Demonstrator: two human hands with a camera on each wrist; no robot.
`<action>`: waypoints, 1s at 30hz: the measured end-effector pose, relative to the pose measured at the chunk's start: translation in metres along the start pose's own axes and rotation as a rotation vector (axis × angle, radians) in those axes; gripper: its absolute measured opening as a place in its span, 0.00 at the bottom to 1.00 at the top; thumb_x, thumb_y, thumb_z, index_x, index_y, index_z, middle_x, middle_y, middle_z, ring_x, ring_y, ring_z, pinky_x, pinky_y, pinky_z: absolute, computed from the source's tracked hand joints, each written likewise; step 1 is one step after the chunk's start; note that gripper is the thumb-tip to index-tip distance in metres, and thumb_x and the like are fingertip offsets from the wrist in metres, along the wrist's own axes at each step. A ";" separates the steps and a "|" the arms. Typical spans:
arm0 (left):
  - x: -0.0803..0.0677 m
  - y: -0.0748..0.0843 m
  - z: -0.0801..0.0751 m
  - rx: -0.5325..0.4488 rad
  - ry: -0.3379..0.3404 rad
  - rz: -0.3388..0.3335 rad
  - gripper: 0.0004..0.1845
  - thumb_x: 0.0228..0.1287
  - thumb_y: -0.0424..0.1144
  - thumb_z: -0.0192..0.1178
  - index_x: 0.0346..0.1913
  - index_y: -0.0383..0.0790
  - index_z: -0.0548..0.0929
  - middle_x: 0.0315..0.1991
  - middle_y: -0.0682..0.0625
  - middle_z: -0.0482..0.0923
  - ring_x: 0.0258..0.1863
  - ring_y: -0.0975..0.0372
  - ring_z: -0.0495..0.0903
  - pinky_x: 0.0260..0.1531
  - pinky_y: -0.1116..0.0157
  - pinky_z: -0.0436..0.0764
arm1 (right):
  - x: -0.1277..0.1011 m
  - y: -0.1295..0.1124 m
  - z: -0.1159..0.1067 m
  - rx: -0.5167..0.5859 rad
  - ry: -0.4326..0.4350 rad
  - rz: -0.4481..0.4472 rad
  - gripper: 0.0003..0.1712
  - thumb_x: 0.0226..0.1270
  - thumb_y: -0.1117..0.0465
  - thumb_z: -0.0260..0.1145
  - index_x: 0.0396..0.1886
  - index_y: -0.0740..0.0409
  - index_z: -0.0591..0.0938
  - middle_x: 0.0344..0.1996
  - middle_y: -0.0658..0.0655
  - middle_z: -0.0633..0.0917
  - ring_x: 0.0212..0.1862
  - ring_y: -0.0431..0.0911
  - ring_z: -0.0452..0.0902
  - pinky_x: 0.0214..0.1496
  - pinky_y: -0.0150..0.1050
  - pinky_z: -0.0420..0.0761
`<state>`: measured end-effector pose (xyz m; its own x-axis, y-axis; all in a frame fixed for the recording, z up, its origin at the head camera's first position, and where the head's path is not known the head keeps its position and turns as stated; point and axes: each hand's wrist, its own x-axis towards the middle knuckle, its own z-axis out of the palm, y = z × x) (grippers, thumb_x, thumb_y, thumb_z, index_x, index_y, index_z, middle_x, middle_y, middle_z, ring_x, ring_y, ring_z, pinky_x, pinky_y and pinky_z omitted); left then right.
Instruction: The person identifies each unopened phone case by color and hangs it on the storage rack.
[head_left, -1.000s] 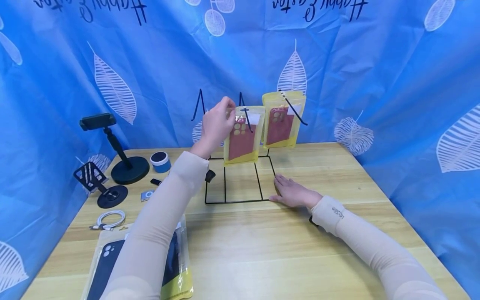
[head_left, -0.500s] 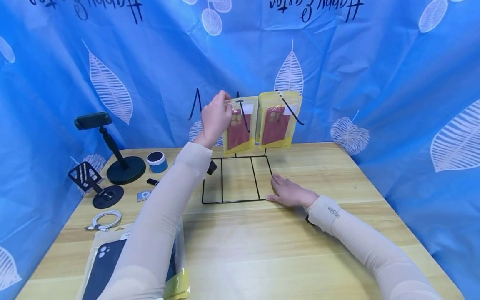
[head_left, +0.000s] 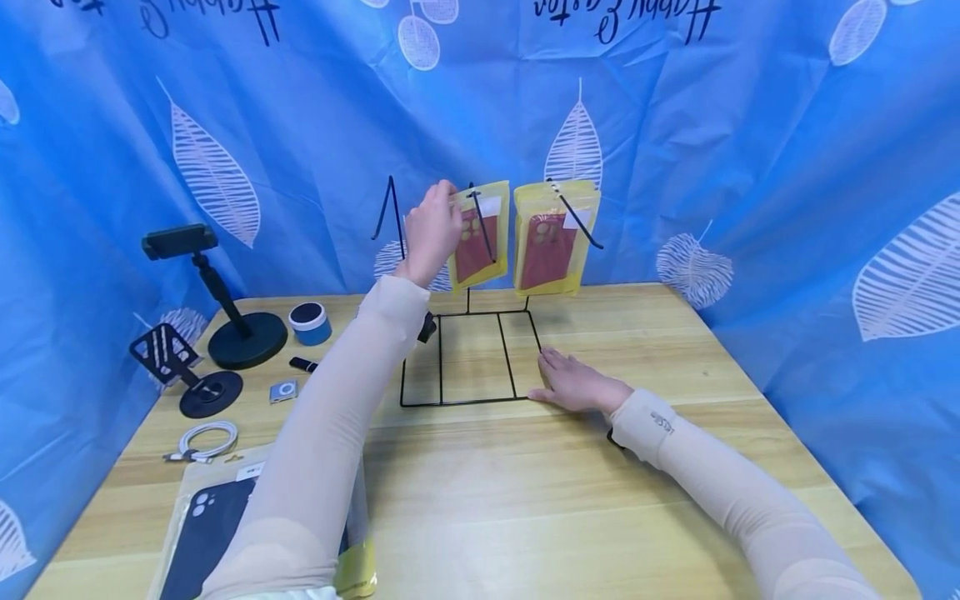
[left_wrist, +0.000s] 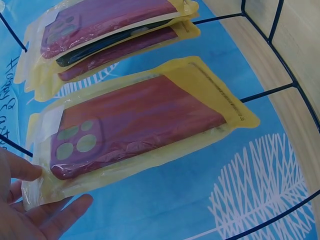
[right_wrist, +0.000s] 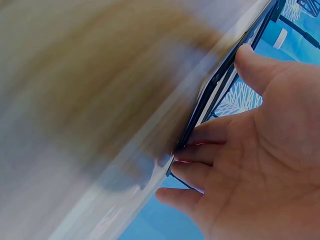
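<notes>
In the head view I see my left hand [head_left: 433, 233] raised just left of centre, pinching the top left corner of a yellow-edged packet holding a red phone case [head_left: 477, 235]; the packet hangs on the middle hook [head_left: 480, 223] of the black wire display rack [head_left: 468, 354], and the left wrist view shows thumb and fingers [left_wrist: 20, 170] closed on that corner. My right hand [head_left: 573, 383] lies flat and relaxed, holding nothing, pressed on the rack's base at its lower right corner, low and right of centre in the frame; the right wrist view is blurred but shows the fingers against the wire.

Risks as I judge them; I cannot tell how far onto the hook the packet's hanging hole sits, so if I let go too early it may slide off the upward-angled wire and drop to the tabletop [head_left: 525, 500]. The rack looks light; a sideways tug from the left hand could tip it or skate it if the right hand eases its pressure. The neighbouring stack of packets [head_left: 553, 246] hangs just beside on the right hook; a swing of my packet could knock them loose. My left sleeve passes over the dark phone case packet [head_left: 202, 533] at the lower left of the frame; drawing the arm back carelessly could drag it off the edge.
</notes>
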<state>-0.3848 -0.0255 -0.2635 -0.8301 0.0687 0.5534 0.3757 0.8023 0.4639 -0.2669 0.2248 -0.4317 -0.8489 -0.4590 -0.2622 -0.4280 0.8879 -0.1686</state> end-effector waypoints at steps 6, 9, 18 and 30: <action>-0.005 -0.007 -0.001 -0.009 0.014 0.016 0.16 0.77 0.42 0.50 0.60 0.40 0.73 0.58 0.44 0.77 0.34 0.52 0.80 0.36 0.55 0.81 | 0.004 -0.002 0.003 0.003 -0.004 -0.002 0.49 0.77 0.37 0.49 0.76 0.73 0.51 0.78 0.72 0.47 0.80 0.62 0.42 0.79 0.60 0.48; -0.012 -0.011 -0.005 -0.002 0.028 0.058 0.19 0.76 0.42 0.50 0.64 0.39 0.72 0.63 0.43 0.75 0.34 0.52 0.81 0.36 0.55 0.82 | 0.005 -0.004 0.005 -0.001 -0.008 0.001 0.49 0.76 0.37 0.49 0.77 0.72 0.50 0.78 0.71 0.47 0.80 0.62 0.41 0.79 0.59 0.48; -0.062 -0.020 -0.037 0.117 -0.042 0.171 0.30 0.74 0.44 0.55 0.73 0.38 0.62 0.78 0.44 0.54 0.75 0.50 0.61 0.76 0.49 0.57 | 0.005 -0.005 0.003 0.015 -0.006 -0.008 0.49 0.76 0.37 0.49 0.76 0.73 0.51 0.78 0.72 0.47 0.79 0.63 0.42 0.79 0.60 0.48; -0.157 -0.046 -0.083 0.309 -0.390 0.267 0.23 0.71 0.48 0.60 0.59 0.35 0.78 0.57 0.40 0.80 0.47 0.49 0.84 0.44 0.53 0.84 | 0.001 -0.002 -0.002 0.018 0.019 -0.009 0.49 0.77 0.38 0.50 0.76 0.74 0.51 0.77 0.73 0.48 0.79 0.64 0.42 0.78 0.61 0.48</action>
<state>-0.2373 -0.1224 -0.3145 -0.8356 0.4604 0.2998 0.5043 0.8592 0.0862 -0.2679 0.2227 -0.4295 -0.8509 -0.4660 -0.2425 -0.4301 0.8831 -0.1878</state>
